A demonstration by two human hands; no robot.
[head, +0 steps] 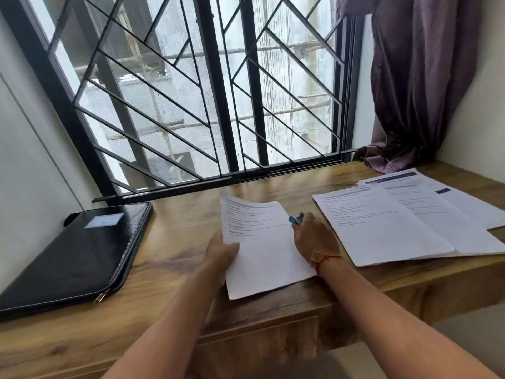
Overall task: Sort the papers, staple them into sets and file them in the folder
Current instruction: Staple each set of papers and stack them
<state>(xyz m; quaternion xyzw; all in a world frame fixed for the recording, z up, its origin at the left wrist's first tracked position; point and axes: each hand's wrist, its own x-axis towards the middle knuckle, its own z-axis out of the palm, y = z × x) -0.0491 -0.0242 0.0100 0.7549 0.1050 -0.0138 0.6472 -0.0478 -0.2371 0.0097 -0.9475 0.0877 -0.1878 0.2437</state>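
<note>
Head view.

- Bench (175,231): wood-grain top set against a window with a black diagonal grille (169,105). The front edge runs across the lower frame.
- Folder (73,255): black, zipped, lying flat at the bench's left end. Its long axis runs from the near left to the far right, and the zip pull is at the near corner. A pale card label sits on the cover; its writing is too blurred to read.
- Paper set (262,247): white printed sheets at the centre of the bench. The long axis runs near to far, with the heading end towards the window and leaning slightly left. The print is illegible, and the near edge reaches the bench's front edge.
- Left hand (221,253): thumb on top and fingers under the set's left edge, gripping it.
- Right hand (314,239): at the set's right edge, fingers curled round a small blue stapler (296,218) whose metal nose points towards the window. A red thread bracelet (325,259) is on the wrist.
- Loose papers (382,225): overlapping sheets on the right, fanned towards the far right corner, some with dark blue header bars. The text is unreadable.
- Curtain (418,77): purple, its hem pooled on the far right corner.
- Open room: bare wood between the folder and the set, and a narrow strip between the set and the loose papers.
</note>
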